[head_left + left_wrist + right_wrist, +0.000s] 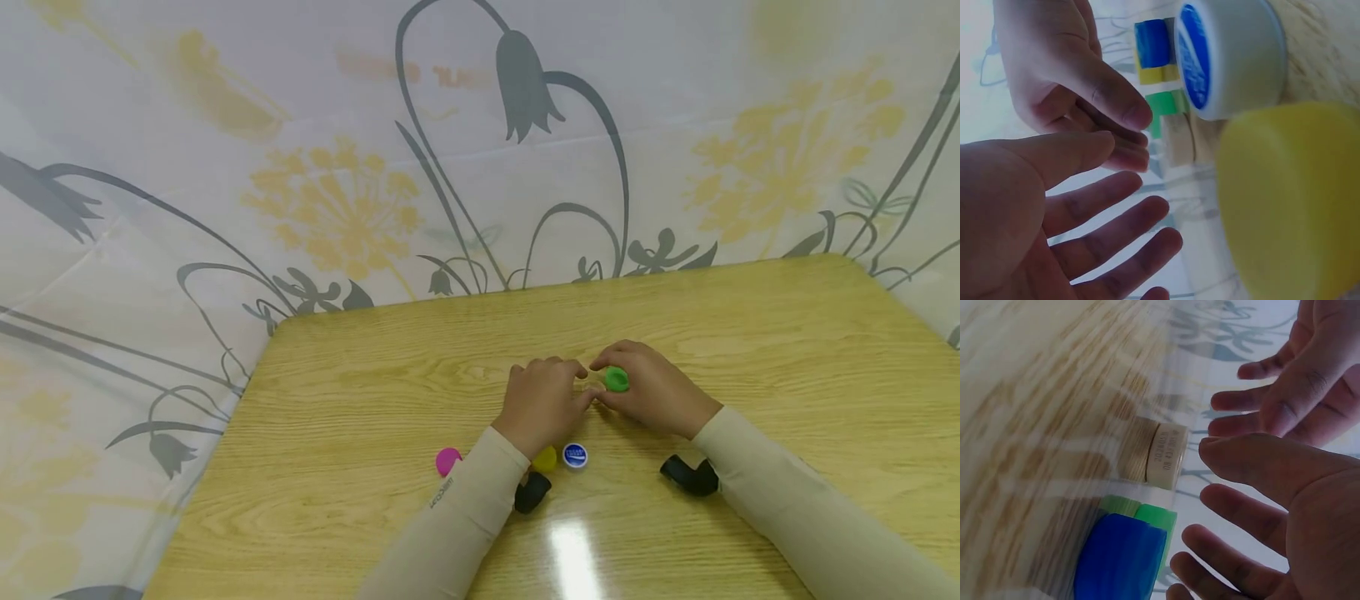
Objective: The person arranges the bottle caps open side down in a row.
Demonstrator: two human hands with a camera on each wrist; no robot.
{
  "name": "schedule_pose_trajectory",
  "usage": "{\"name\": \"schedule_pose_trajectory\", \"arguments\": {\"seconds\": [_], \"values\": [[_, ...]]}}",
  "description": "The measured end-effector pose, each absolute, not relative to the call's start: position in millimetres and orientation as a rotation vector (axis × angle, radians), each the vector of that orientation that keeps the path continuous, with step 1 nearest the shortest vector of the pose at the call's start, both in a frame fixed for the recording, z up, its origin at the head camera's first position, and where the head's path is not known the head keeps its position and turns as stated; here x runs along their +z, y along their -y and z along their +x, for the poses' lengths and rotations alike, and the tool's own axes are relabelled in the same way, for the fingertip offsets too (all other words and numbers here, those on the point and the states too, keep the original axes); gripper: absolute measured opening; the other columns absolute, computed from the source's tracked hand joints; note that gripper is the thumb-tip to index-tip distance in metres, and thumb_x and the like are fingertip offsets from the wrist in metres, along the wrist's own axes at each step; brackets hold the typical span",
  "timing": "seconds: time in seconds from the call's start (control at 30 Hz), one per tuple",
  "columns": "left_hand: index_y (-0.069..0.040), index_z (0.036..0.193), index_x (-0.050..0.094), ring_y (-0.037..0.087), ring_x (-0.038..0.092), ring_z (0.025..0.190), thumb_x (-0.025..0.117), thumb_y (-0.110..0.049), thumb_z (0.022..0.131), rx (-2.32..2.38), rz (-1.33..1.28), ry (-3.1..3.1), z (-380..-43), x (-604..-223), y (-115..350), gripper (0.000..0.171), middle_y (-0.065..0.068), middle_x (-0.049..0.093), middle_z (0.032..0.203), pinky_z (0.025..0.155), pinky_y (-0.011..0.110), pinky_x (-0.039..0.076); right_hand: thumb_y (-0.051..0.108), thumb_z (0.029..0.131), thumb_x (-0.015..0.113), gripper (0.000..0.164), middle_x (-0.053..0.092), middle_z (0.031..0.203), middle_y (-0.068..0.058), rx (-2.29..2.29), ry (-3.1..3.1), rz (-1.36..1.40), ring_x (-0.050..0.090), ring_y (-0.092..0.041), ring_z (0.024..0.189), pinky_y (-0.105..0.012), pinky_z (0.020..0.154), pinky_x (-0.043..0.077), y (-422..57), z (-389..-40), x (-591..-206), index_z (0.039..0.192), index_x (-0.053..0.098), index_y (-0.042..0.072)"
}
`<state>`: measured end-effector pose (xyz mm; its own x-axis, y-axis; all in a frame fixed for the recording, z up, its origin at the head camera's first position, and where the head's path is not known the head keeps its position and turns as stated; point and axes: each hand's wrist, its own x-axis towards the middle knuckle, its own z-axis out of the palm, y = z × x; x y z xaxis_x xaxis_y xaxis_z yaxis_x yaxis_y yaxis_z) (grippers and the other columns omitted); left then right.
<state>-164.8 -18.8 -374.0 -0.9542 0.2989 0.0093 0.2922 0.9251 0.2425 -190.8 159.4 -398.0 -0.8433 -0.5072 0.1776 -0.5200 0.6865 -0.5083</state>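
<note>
My left hand [542, 398] and right hand [656, 387] hover just above the table, thumbs close together, fingers loosely bent with nothing in their grasp. Between them a small pale cap [1168, 453] with a printed date code stands on the tabletop; in the head view it is mostly hidden by fingers. Beside it, within the curve of my right hand, lies a green cap [617, 379]. A blue cap [1121, 556] sits near the right hand, covered by it in the head view. Near my left wrist are a white lidded tub with a blue label [575, 455] and a yellow cap [545, 459].
A magenta cap [448, 461] lies left of my left sleeve. Two black curved pieces, one [532, 492] by the left forearm and another [692, 477] by the right, are partly covered. The wooden table [360, 375] meets a flower-patterned curtain [465, 192] behind.
</note>
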Motion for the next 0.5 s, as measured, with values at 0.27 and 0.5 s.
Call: {"name": "schedule_pose_trajectory", "arguments": {"seconds": [0.27, 0.5], "values": [[-0.022, 0.122, 0.072, 0.021, 0.067, 0.107, 0.060, -0.043, 0.099, 0.368, 0.444, -3.009, -166.7, -380.8, 21.3, 0.034, -0.004, 0.072, 0.117, 0.094, 0.049, 0.049, 0.014, 0.087, 0.077, 0.032, 0.060, 0.129, -0.026, 0.845, 2.912, 0.845, 0.056, -0.045, 0.121, -0.057, 0.101, 0.047, -157.6, -190.1, -402.5, 0.115, 0.070, -0.001], [-0.023, 0.120, 0.073, 0.020, 0.067, 0.101, 0.061, -0.039, 0.099, 0.318, 0.488, -3.000, -168.3, -385.0, 20.4, 0.029, -0.003, 0.073, 0.115, 0.092, 0.049, 0.048, 0.013, 0.088, 0.076, 0.023, 0.062, 0.124, -0.024, 0.808, 2.896, 0.875, 0.058, -0.043, 0.117, -0.056, 0.097, 0.049, -157.7, -189.7, -407.7, 0.108, 0.073, 0.001]]}}
